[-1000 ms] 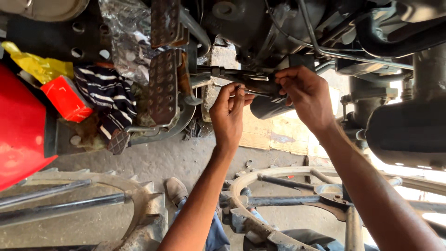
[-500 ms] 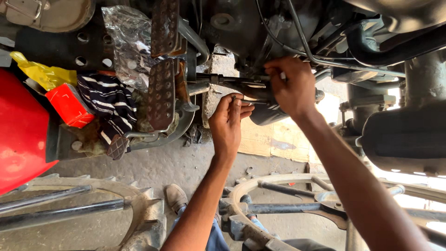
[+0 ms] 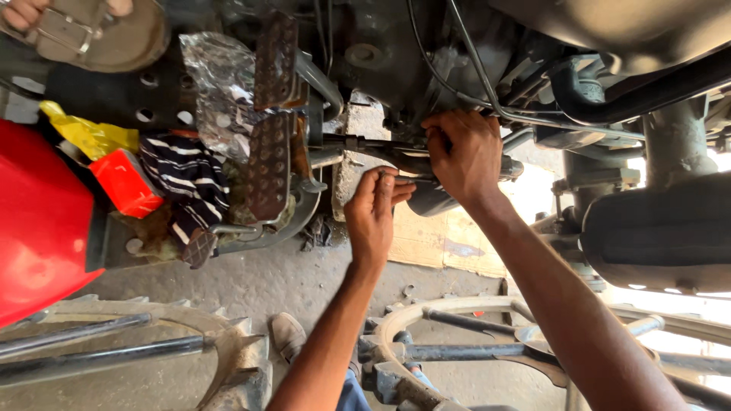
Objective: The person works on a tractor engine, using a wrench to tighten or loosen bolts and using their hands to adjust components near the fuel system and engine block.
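Observation:
I am looking up at the greasy underside of a machine. A dark metal rod [image 3: 364,143] runs across below the housing. My right hand [image 3: 462,154] is wrapped around the rod's right part, close to a grey cylinder [image 3: 431,199]. My left hand [image 3: 373,215] reaches up just beneath it. Its fingertips are pinched together on the underside of the same rod, beside the right hand. What sits between those fingertips is too small to make out.
Left of the hands hang two perforated foot pedals [image 3: 270,156], crumpled foil [image 3: 217,91], a striped cloth [image 3: 186,179] and a red fender [image 3: 38,228]. Another person's sandalled foot [image 3: 84,34] is at top left. A black hose [image 3: 640,103] and a metal cage wheel [image 3: 457,331] lie to the right and below.
My right hand has slid left along the rod and closer to the housing. My left hand stays at the same spot on the rod. The view has shifted slightly.

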